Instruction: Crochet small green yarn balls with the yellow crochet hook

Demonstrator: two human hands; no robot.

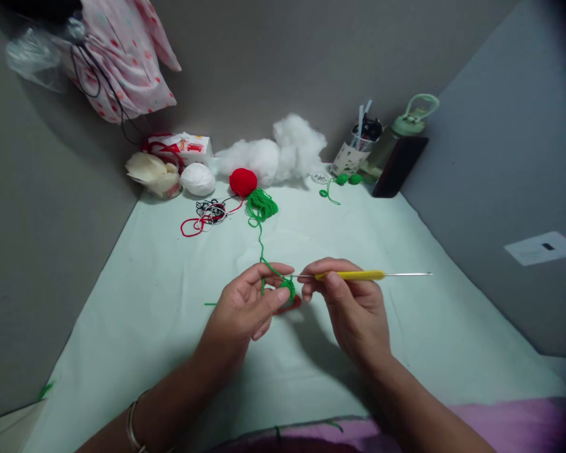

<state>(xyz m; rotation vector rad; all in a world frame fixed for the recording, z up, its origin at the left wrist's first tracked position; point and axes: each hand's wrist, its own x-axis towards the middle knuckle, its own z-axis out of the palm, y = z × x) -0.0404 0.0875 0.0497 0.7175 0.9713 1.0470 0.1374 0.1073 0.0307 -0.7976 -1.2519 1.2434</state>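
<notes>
My left hand (252, 302) pinches a small green crochet piece (288, 288) between thumb and fingers. Green yarn runs over its index finger, up to a loose green yarn skein (263, 205). In my right hand (351, 302) is a crochet hook (363, 275) with a yellow handle and a metal shaft at both ends. The hook's left tip meets the green piece; whether it is through a stitch is too small to tell. Just below the green piece a red object (292, 306) shows, partly hidden by my left hand.
A red yarn ball (243, 182), a white yarn ball (198, 180) and tangled black yarn (211, 212) lie behind my hands. White stuffing (273, 154) lines the back wall. A pen cup (352, 156), a green bottle (408, 126) and a dark phone-like slab (400, 167) stand at the right.
</notes>
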